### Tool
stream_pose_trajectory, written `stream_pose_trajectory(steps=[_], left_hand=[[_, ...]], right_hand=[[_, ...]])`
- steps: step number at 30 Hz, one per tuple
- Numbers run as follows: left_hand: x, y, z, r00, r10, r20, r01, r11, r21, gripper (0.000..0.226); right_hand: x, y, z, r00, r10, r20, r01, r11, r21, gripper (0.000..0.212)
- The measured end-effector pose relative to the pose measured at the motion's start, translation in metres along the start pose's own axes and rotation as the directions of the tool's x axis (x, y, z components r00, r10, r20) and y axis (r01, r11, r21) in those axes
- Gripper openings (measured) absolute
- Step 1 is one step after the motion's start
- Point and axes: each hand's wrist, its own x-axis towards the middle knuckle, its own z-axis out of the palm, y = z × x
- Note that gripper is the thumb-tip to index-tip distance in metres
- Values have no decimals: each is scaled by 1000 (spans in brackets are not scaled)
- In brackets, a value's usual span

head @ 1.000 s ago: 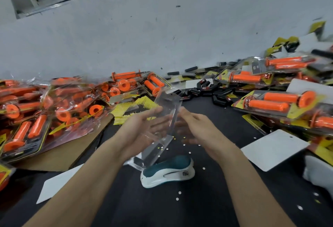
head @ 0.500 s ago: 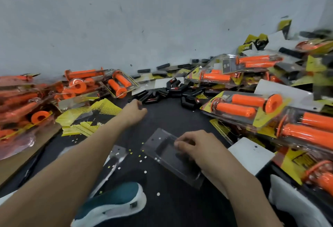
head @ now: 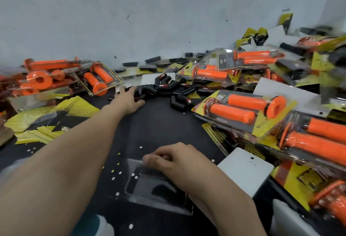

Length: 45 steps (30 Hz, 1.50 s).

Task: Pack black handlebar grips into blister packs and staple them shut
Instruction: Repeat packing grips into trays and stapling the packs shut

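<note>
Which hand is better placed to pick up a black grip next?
Left. The left hand lies on the pile of black grips at the far side. The right hand is nearer the body, its fingers curled on the clear blister pack, holding it down.

A pale grey wall (head: 168, 20) rises from the far edge of the worktop (head: 159, 127), plain and flecked with small dark scuffs and specks. The worktop's bare middle is matt black — soft, even light lies over both.
</note>
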Motion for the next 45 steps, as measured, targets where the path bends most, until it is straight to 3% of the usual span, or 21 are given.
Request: stream_pose_trajectory(steps=[5, 13, 15, 17, 20, 23, 26, 30, 36, 38, 40, 45], left_hand=[[-25, 1, -7, 982, 165, -87, -152, 979, 138, 48], [-81, 8, -30, 971, 224, -84, -219, 973, 68, 43], [-103, 9, -42, 962, 214, -167, -215, 976, 15, 36], [-130, 10, -57, 947, 141, -290, -198, 964, -178, 25], [-182, 10, -78, 963, 26, -268, -169, 834, -526, 18], [-241, 10, -84, 982, 92, -162, -183, 638, -748, 21], [-283, 15, -77, 977, 131, -169, -214, 606, -767, 25], [-303, 17, -72, 979, 168, -114, -195, 613, -766, 31], [-309, 8, -72, 992, 119, -47, -82, 308, -948, 30], [-307, 7, -71, 993, 115, -32, -61, 260, -964, 30], [-306, 7, -72, 992, 121, -40, -76, 308, -948, 28], [-305, 12, -68, 974, 186, -132, -222, 636, -739, 19]], right_hand=[[-6, -5, 0, 998, -1, -55, -1, 999, -48, 41], [-24, -12, -5, 978, -50, -204, 20, 990, -142, 32], [-28, -13, -6, 970, -71, -233, 34, 986, -162, 30], [-30, -15, -7, 962, -86, -258, 44, 985, -165, 30], [-30, -18, -10, 939, -106, -328, 74, 991, -109, 33], [-32, -25, -9, 904, -92, -418, 153, 982, 115, 39], [-37, -36, -3, 915, -115, -387, 234, 932, 277, 43], [-44, -42, 5, 912, -167, -374, 276, 926, 259, 18], [-56, -42, 11, 906, -107, -409, 285, 869, 405, 19], [-55, -43, 14, 903, -87, -421, 286, 853, 436, 19], [-55, -44, 15, 895, -63, -442, 286, 841, 459, 19], [-55, -49, 14, 851, -27, -524, 318, 821, 474, 25]])
